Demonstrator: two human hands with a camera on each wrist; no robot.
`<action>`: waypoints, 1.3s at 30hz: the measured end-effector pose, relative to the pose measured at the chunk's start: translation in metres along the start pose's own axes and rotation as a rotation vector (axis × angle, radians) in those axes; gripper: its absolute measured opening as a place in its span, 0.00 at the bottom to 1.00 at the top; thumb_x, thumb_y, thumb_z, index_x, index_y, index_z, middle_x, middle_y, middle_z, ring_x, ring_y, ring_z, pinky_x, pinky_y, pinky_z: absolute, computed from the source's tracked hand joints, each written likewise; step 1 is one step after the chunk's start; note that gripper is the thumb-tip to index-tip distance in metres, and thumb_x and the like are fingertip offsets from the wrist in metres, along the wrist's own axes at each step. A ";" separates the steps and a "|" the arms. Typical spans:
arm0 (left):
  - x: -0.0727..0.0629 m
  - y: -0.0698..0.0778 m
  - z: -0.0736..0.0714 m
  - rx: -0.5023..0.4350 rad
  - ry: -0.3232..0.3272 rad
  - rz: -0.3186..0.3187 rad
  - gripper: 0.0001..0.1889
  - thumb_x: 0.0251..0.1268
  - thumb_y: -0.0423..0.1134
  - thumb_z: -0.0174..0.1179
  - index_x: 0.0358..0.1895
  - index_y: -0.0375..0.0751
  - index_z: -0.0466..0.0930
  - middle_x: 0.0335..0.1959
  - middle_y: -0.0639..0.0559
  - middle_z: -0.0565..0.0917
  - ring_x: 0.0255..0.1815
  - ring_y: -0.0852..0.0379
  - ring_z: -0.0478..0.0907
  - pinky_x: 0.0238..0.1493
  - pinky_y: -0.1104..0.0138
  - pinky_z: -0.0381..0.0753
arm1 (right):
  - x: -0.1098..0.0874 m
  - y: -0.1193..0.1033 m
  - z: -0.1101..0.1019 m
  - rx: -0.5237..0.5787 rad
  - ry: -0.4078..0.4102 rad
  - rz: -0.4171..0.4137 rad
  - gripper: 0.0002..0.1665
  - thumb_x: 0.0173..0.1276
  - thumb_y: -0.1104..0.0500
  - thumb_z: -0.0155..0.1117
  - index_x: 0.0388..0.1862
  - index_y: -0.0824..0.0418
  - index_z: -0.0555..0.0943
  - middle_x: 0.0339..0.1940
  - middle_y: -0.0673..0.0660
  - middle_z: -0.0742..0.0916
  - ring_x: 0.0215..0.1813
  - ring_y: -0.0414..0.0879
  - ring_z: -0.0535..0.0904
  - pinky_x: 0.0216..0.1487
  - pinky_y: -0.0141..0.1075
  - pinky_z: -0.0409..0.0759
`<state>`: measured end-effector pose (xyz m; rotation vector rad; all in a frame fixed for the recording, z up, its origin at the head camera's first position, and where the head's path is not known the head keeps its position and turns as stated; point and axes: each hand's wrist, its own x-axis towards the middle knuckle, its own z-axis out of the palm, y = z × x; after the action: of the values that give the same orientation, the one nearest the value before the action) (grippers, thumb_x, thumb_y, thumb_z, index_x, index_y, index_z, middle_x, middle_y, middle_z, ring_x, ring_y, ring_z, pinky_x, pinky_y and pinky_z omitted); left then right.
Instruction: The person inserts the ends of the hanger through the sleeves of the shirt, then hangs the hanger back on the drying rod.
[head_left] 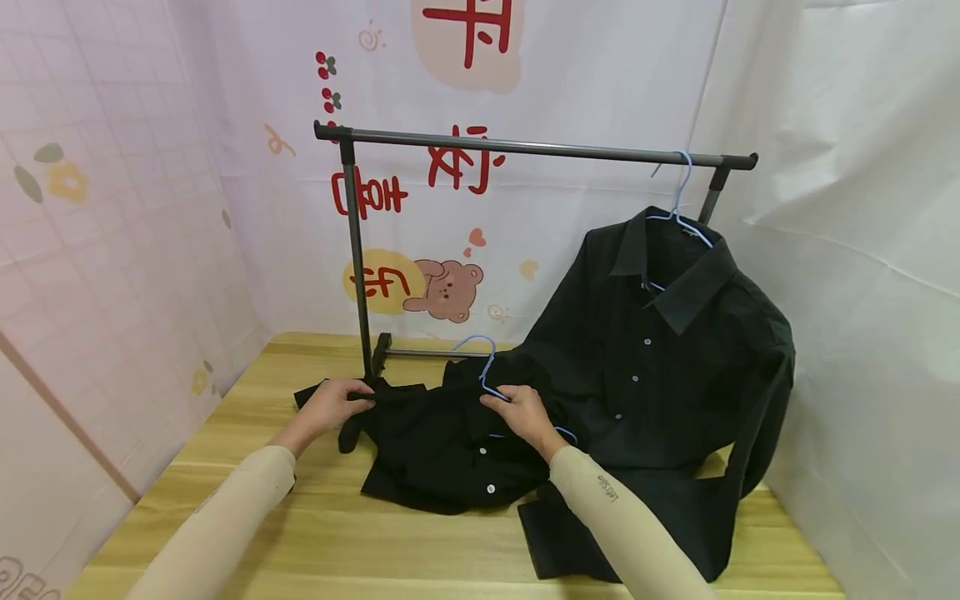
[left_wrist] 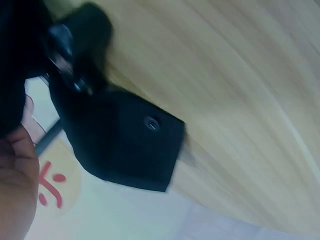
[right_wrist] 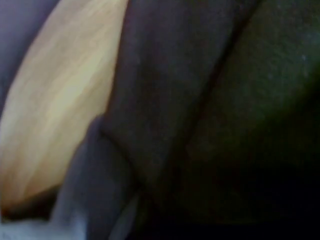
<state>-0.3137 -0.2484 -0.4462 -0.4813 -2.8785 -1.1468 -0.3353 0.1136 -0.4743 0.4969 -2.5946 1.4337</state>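
My right hand pinches a blue hanger just below its hook; my left hand pinches the edge of a black shirt — bunched low over the wooden table, partly covering the hanger. To its right, a second black shirt hangs from the dark rack — its lower part resting on the table.

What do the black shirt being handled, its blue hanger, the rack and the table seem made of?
Black shirt: soft matte cloth, judging by its folds; fibre unclear.
Blue hanger: probably metal wire, perhaps plastic-coated, given its thin, bent form.
Rack: likely painted metal tubing, dark, straight and slightly glossy.
Table: wood or wood-look laminate; pale grain shows, but not what lies beneath.
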 end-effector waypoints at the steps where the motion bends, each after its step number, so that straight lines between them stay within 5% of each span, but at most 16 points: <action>1: -0.002 -0.002 -0.004 0.000 0.002 0.001 0.13 0.71 0.38 0.61 0.52 0.35 0.84 0.52 0.37 0.82 0.52 0.37 0.79 0.48 0.49 0.80 | 0.001 0.000 0.000 0.008 0.006 0.002 0.30 0.66 0.46 0.70 0.12 0.55 0.66 0.13 0.45 0.65 0.17 0.39 0.62 0.23 0.31 0.60; 10: -0.005 0.001 -0.019 -0.037 0.027 -0.025 0.14 0.76 0.45 0.56 0.40 0.36 0.82 0.35 0.46 0.80 0.36 0.51 0.74 0.38 0.59 0.72 | 0.002 -0.003 -0.004 0.060 0.063 0.023 0.31 0.67 0.47 0.70 0.12 0.55 0.65 0.12 0.44 0.64 0.17 0.40 0.60 0.22 0.31 0.57; 15: 0.001 0.020 -0.029 -0.122 0.102 -0.043 0.13 0.73 0.39 0.56 0.51 0.32 0.82 0.42 0.42 0.84 0.41 0.49 0.77 0.46 0.58 0.76 | 0.006 -0.004 -0.011 0.095 0.146 0.046 0.30 0.67 0.49 0.70 0.13 0.56 0.65 0.11 0.44 0.65 0.17 0.41 0.60 0.21 0.32 0.57; 17: 0.001 0.023 -0.031 -0.066 0.138 -0.013 0.14 0.69 0.34 0.56 0.53 0.32 0.83 0.45 0.41 0.85 0.43 0.48 0.79 0.47 0.57 0.77 | 0.006 -0.003 -0.012 0.091 0.154 0.039 0.30 0.66 0.49 0.70 0.13 0.56 0.65 0.11 0.44 0.65 0.17 0.41 0.60 0.21 0.32 0.57; 21: -0.003 0.014 -0.026 0.153 0.196 0.060 0.07 0.63 0.30 0.55 0.30 0.37 0.83 0.25 0.48 0.80 0.27 0.52 0.73 0.33 0.61 0.71 | 0.003 0.000 -0.009 0.083 0.115 0.035 0.29 0.67 0.49 0.70 0.13 0.56 0.67 0.12 0.45 0.67 0.18 0.41 0.63 0.22 0.32 0.60; 25: -0.009 -0.004 -0.019 0.301 0.225 0.007 0.14 0.62 0.31 0.54 0.17 0.42 0.70 0.15 0.51 0.67 0.19 0.55 0.62 0.25 0.63 0.61 | -0.002 0.002 -0.009 0.103 0.113 0.046 0.27 0.67 0.50 0.70 0.13 0.56 0.70 0.12 0.45 0.70 0.19 0.41 0.66 0.23 0.32 0.62; 32: -0.021 -0.017 -0.029 0.402 0.409 -0.104 0.10 0.67 0.33 0.56 0.39 0.30 0.85 0.31 0.36 0.85 0.21 0.48 0.77 0.21 0.55 0.75 | -0.004 0.002 -0.010 0.116 0.134 0.038 0.26 0.67 0.51 0.70 0.13 0.56 0.70 0.12 0.45 0.70 0.19 0.40 0.65 0.22 0.32 0.61; 39: -0.027 -0.029 -0.054 0.416 0.524 -0.120 0.11 0.66 0.30 0.52 0.39 0.29 0.84 0.24 0.39 0.83 0.16 0.50 0.72 0.14 0.59 0.69 | -0.004 0.004 -0.008 0.130 0.152 0.044 0.26 0.66 0.52 0.71 0.13 0.56 0.70 0.12 0.45 0.70 0.19 0.40 0.66 0.23 0.31 0.62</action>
<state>-0.3025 -0.3123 -0.4294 0.0110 -2.5842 -0.5378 -0.3330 0.1235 -0.4738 0.3336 -2.4197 1.5955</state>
